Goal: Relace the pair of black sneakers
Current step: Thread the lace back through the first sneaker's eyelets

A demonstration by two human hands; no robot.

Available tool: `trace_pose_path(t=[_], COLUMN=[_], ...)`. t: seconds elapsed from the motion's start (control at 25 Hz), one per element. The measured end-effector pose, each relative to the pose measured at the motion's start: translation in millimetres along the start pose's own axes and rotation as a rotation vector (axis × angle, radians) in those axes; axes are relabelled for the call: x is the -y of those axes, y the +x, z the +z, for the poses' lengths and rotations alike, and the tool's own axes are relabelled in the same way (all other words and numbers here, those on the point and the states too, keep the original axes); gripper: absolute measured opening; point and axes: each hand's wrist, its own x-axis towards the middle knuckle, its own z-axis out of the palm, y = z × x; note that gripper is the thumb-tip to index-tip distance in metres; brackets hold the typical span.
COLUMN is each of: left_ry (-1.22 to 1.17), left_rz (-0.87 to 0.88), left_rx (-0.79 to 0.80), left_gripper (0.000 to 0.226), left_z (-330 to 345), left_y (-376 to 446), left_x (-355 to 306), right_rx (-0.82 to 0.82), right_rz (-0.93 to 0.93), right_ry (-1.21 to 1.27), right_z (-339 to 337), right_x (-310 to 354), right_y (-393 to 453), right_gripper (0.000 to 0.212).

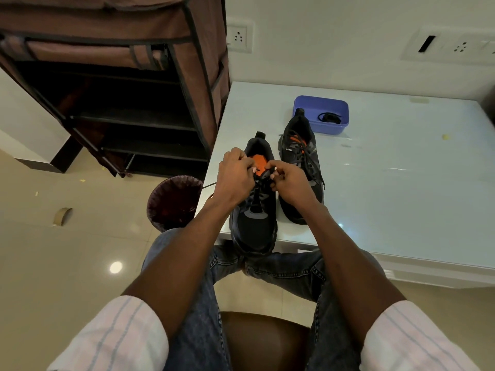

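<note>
Black mesh with an orange lining marks the near sneaker (254, 210), which is set on the white tabletop (401, 183) with its toe overhanging the near edge, presumably so that the eyelets are brought within easy reach of the seated person. The lace (258, 187) is pinched at the upper eyelets by the curled fingers of the left hand (235, 175) and of the right hand (288, 180), one to each side of the tongue; the pull is judged to be for tightening or threading the top rows. A loose lace end (209, 186) is seen trailing off the tabletop's left edge. The second sneaker (301, 167) is stood just to the right and slightly farther off, apart from the first, its lace already threaded but slack. A blue tray (321, 113) holding a dark coiled item is placed behind it. Open tabletop lies to the right; to the left, room is bounded by the edge, with a bin (174, 202) on the floor below and a fabric rack (120, 89) beyond.
</note>
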Motion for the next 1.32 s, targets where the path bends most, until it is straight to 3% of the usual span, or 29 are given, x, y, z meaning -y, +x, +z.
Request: trace_pose_path(t=[0.16,0.4,0.6,0.92,1.0,1.12,1.2,1.32], left_ry=[-0.003,-0.267,-0.434,-0.299,-0.318,-0.363,-0.392,-0.375], left_rz=[0.006,-0.187,-0.309,-0.318,-0.346,-0.339,-0.318,-0.213], left_rx=[0.117,0.236,0.226,0.180,0.230,0.271,0.295,0.299], left_gripper=[0.011,0.011,0.012,0.009,0.045,0.055,0.050,0.024], left_z=[3.2,4.2,11.0,20.7,24.9,21.9,14.1,9.8], left_y=[3.7,8.6,12.7,11.8,12.1,10.4,8.1,6.0], left_x=[0.0,-3.2,-0.1,-0.2,4.5,3.5,-2.3,-0.9], right_rx=[0.006,0.012,-0.057,-0.107,-0.116,-0.120,-0.123,-0.116], right_rz=[0.003,0.022,0.099,0.123,0.124,0.123,0.123,0.123], right_ry=[0.080,0.121,0.179,0.134,0.132,0.134,0.132,0.130], right_z=[-2.3,0.1,4.6,13.1,14.1,15.2,15.4,15.3], right_x=[-1.4,-5.1,-7.6,-10.0,-10.3,-9.7,-8.2,-7.3], right_y=[-3.1,-3.4,-7.0,-10.8,-10.6,-11.5,-12.2,-12.7], right_gripper=[0.034,0.038,0.029,0.010,0.010,0.009,0.010,0.010])
